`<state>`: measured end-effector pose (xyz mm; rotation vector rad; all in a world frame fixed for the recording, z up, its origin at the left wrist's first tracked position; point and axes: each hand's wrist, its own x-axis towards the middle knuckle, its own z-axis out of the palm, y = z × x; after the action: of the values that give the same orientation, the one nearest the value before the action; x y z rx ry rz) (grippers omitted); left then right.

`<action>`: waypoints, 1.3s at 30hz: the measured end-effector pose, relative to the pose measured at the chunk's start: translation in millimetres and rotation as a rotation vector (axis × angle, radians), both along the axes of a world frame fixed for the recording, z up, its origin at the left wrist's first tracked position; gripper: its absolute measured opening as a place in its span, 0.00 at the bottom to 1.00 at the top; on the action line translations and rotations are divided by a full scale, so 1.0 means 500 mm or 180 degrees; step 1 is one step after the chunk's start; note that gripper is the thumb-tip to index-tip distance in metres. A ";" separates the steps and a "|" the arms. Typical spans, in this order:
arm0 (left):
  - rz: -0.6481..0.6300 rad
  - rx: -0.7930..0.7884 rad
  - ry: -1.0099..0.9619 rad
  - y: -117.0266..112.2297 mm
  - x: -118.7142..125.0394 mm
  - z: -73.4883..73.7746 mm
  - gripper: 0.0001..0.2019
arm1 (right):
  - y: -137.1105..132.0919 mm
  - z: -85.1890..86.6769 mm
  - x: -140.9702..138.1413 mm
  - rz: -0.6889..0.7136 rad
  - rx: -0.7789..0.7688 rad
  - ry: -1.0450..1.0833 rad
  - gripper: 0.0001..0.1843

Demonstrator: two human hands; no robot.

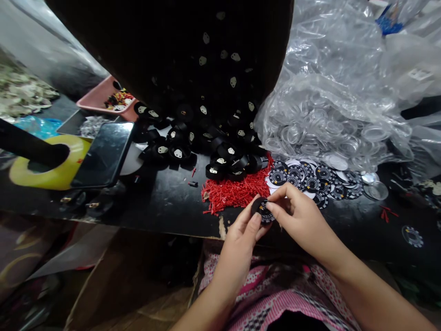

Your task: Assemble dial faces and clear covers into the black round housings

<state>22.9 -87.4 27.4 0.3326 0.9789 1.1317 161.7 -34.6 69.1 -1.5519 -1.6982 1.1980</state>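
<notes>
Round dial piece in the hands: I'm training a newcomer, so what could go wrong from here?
The round dial piece, held in the left hand near the front edge of the table, might slip and fall. The right hand, its fingertips at the piece, could mark its printed face. The loose red pieces just beyond could scatter if knocked.

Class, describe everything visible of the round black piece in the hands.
The round black piece has a dark rim and a dial face with pale markings and some yellow. It looks plastic. The left hand holds it, face showing, near the table edge; the right hand touches its upper right. Parts are hidden.
</notes>
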 end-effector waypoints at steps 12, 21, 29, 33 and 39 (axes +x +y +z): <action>-0.0663 0.0304 0.1060 -0.040 -0.015 -0.001 0.14 | -0.069 -0.009 0.049 0.0593 -0.0117 -0.0277 0.08; 0.0633 -0.0199 0.0468 -0.047 -0.068 -0.013 0.10 | 0.011 -0.048 -0.034 0.1429 0.1270 -0.2471 0.09; 0.0840 -0.0125 -0.0019 -0.025 -0.029 0.005 0.13 | -0.005 -0.041 -0.028 0.1195 0.1384 -0.1631 0.06; 0.0949 0.0168 -0.0191 -0.022 -0.028 0.011 0.12 | -0.014 -0.035 -0.021 0.0848 0.1452 -0.1129 0.09; 0.0789 0.0074 0.0265 -0.010 -0.028 -0.005 0.22 | -0.022 -0.012 -0.024 0.0851 0.0987 -0.0302 0.06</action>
<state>9.1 -92.5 24.9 0.2840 1.1028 1.3633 149.6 -45.6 63.0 -1.2405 -2.0917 0.9366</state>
